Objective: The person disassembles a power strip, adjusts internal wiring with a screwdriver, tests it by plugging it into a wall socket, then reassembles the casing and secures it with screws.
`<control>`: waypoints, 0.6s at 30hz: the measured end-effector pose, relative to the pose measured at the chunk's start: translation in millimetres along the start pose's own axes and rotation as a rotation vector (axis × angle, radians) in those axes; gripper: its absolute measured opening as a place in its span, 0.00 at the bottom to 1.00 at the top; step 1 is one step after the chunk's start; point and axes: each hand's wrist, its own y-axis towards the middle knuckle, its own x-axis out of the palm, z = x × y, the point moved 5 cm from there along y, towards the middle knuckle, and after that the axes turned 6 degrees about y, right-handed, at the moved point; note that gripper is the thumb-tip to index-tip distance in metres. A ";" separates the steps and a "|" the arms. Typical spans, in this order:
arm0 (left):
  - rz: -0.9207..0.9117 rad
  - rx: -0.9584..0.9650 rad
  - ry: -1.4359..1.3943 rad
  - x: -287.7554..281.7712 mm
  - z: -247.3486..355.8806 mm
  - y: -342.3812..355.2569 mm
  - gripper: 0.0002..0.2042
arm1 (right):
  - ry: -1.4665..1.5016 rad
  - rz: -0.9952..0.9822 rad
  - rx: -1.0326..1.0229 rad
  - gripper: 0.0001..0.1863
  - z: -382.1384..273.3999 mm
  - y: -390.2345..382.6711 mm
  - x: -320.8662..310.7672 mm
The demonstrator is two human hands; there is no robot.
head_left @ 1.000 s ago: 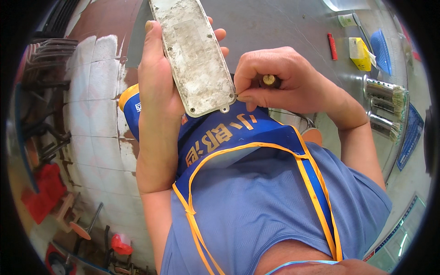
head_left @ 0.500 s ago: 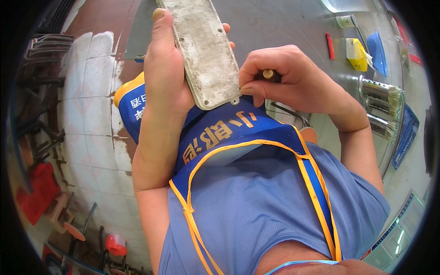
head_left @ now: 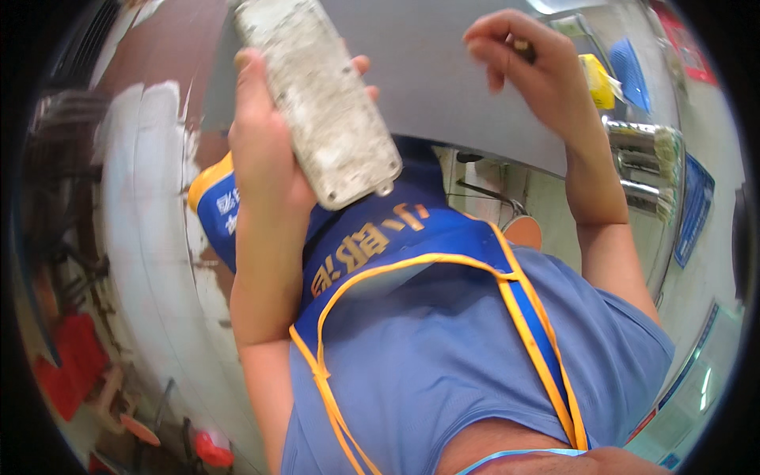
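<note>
My left hand (head_left: 273, 154) is wrapped round a long, flat, off-white plastic casing (head_left: 324, 103), badly stained, with small screw holes along its edges and a little looped tab at the near end. It is tilted in front of my blue apron (head_left: 372, 237). Up to the right, apart from the casing, my right hand (head_left: 538, 71) is closed round a dark rod-like tool (head_left: 524, 50) with a round brass-coloured end. Most of that tool is hidden in the fingers, so its kind does not show.
Beyond my hands spreads a grey tabletop (head_left: 427, 71). A yellow packet (head_left: 598, 81), a blue mesh item (head_left: 629, 75) and shiny metal cylinders with bristly ends (head_left: 645, 162) are at the right. Below the table edge shows a round orange stool seat (head_left: 522, 232).
My right hand has moved up and to the right, away from the casing's near end, with the tool still in it. The casing has shifted slightly left and tilted more.
</note>
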 end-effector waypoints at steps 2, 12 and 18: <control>-0.006 0.023 -0.134 -2.2 -5.1 5.9 0.34 | -0.219 0.127 0.187 0.10 20.5 14.3 -38.2; 0.055 0.040 0.004 10.3 -1.7 1.2 0.30 | -0.744 0.174 0.242 0.11 145.6 1.0 -107.8; 0.047 0.044 0.019 11.2 -0.2 -0.7 0.30 | -0.580 0.102 0.272 0.12 140.6 22.5 -74.2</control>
